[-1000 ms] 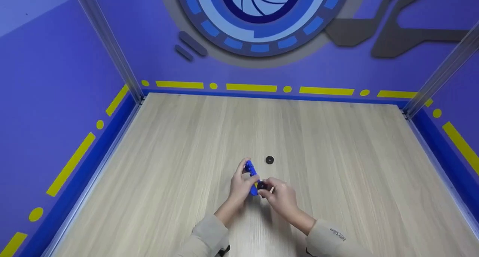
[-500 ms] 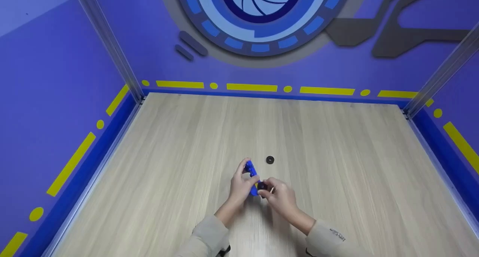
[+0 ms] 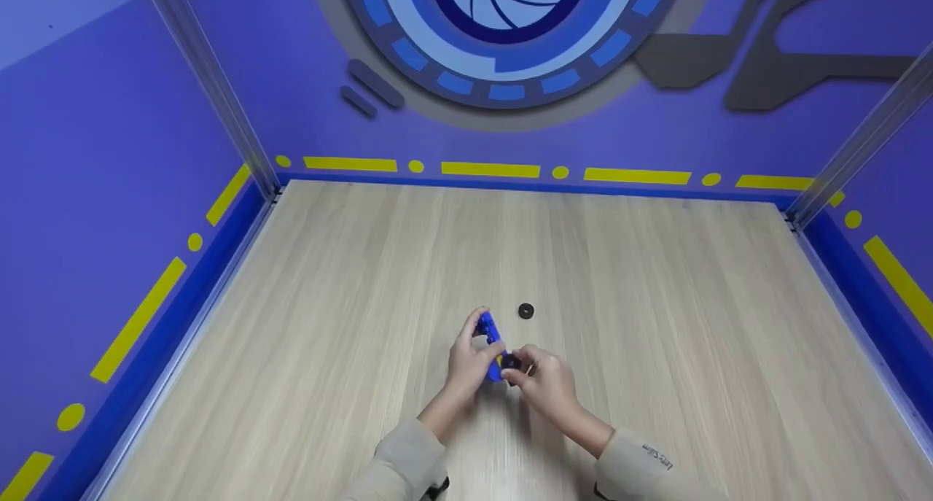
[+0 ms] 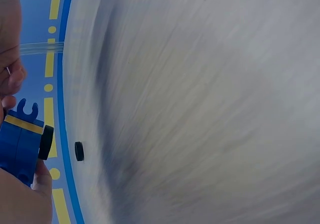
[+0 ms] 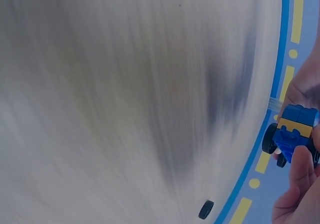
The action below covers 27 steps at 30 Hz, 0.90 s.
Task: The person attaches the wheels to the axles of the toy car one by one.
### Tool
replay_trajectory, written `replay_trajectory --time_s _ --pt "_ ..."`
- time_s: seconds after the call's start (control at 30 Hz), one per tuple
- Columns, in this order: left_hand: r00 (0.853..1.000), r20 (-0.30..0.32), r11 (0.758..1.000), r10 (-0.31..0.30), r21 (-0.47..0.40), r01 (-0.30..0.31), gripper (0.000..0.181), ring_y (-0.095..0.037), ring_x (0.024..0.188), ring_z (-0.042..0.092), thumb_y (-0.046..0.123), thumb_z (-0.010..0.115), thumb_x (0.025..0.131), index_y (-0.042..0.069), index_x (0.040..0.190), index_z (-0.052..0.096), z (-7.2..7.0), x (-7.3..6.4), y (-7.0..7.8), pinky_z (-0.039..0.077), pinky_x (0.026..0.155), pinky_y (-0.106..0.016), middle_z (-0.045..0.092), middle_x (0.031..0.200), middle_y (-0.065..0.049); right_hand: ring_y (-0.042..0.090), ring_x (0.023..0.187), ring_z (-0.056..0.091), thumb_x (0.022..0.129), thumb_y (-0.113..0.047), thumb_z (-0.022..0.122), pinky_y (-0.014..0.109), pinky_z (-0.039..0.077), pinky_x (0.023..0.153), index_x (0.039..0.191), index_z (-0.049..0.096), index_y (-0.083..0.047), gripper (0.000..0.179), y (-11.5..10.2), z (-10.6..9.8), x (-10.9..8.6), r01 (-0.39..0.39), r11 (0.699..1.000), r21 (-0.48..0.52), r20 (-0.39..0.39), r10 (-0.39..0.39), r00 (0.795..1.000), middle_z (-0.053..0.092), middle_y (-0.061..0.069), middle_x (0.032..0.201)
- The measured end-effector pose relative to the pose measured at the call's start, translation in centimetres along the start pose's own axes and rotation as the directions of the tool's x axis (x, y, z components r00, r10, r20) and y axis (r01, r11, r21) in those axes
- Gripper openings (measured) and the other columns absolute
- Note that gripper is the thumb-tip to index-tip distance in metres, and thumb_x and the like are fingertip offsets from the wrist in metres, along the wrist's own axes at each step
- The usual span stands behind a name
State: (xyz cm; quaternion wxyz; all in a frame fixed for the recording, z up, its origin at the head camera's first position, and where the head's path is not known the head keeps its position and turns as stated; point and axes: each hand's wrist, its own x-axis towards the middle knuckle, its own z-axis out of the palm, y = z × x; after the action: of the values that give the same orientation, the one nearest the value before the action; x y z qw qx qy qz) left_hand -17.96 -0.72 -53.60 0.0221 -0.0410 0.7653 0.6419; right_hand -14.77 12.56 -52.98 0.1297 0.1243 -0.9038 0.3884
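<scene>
My left hand point(image 3: 465, 361) grips a blue toy car point(image 3: 490, 327) with a yellow stripe, held above the table and tilted. Thumb and fingers of my right hand point(image 3: 550, 386) pinch a black wheel point(image 3: 511, 363) at the car's side. Whether that wheel sits on its axle I cannot tell. The right wrist view shows another black wheel point(image 5: 270, 138) on the car's far side, with part of a further one point(image 5: 281, 160) below it. A hook-shaped blue piece point(image 4: 28, 110) juts from one end of the car in the left wrist view.
One loose black wheel point(image 3: 525, 311) lies on the wooden table point(image 3: 619, 289), just beyond the hands. Blue panels with yellow marks point(image 3: 490, 170) and metal corner posts point(image 3: 219, 85) enclose the table at the back and sides.
</scene>
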Motion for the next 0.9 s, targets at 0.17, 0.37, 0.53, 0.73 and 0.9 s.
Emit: replay_trajectory --time_s 0.17,0.37,0.53,0.73,0.9 --pt "1.000 0.016 1.000 -0.002 -0.002 0.002 0.060 -0.022 0.091 0.054 0.015 0.062 0.076 0.026 0.131 0.040 0.0 0.0 0.1 0.046 0.070 -0.029 0.048 0.123 -0.017 0.002 0.058 0.048 0.071 -0.021 0.071 0.016 0.041 0.050 0.083 0.063 -0.009 0.019 0.0 -0.1 -0.1 -0.051 0.997 0.052 0.040 0.049 0.998 0.059 -0.004 0.066" --pt "1.000 0.029 1.000 -0.004 0.001 0.004 0.060 -0.020 0.085 0.054 0.014 0.062 0.076 0.025 0.131 0.041 0.1 0.0 -0.2 0.046 0.067 -0.028 0.049 0.121 -0.018 0.002 0.060 0.048 0.071 -0.022 0.070 0.016 0.042 0.050 0.085 0.063 -0.010 0.020 0.2 0.1 -0.3 -0.064 0.997 0.044 0.049 0.062 0.997 0.059 -0.004 0.068" --pt "1.000 0.026 1.000 0.007 0.026 -0.008 0.060 -0.030 0.105 0.049 0.014 0.062 0.075 0.021 0.131 0.041 0.3 0.0 -0.5 0.043 0.080 -0.038 0.044 0.129 -0.017 0.002 0.059 0.048 0.072 -0.022 0.070 0.016 0.041 0.049 0.087 0.062 -0.010 0.020 0.6 0.2 -0.5 -0.092 0.994 0.061 0.071 0.087 0.994 0.058 -0.005 0.068" --pt "0.999 0.046 1.000 -0.007 -0.004 0.008 0.063 -0.034 0.118 0.040 0.014 0.063 0.076 0.020 0.133 0.039 0.4 0.1 -1.1 0.036 0.092 -0.049 0.035 0.138 -0.016 0.002 0.058 0.047 0.072 -0.020 0.070 0.016 0.041 0.050 0.088 0.061 -0.011 0.020 1.1 0.3 -0.7 -0.115 0.990 0.075 0.095 0.108 0.990 0.057 -0.005 0.068" --pt "0.995 0.091 0.998 -0.040 -0.051 0.045 0.062 -0.034 0.114 0.042 0.015 0.062 0.078 0.021 0.134 0.037 0.3 0.1 -1.1 0.043 0.085 -0.041 0.034 0.137 -0.017 0.002 0.060 0.047 0.072 -0.020 0.070 0.016 0.041 0.052 0.089 0.060 -0.010 0.022 1.3 0.4 -0.7 -0.109 0.991 0.080 0.106 0.100 0.989 0.057 -0.005 0.069"
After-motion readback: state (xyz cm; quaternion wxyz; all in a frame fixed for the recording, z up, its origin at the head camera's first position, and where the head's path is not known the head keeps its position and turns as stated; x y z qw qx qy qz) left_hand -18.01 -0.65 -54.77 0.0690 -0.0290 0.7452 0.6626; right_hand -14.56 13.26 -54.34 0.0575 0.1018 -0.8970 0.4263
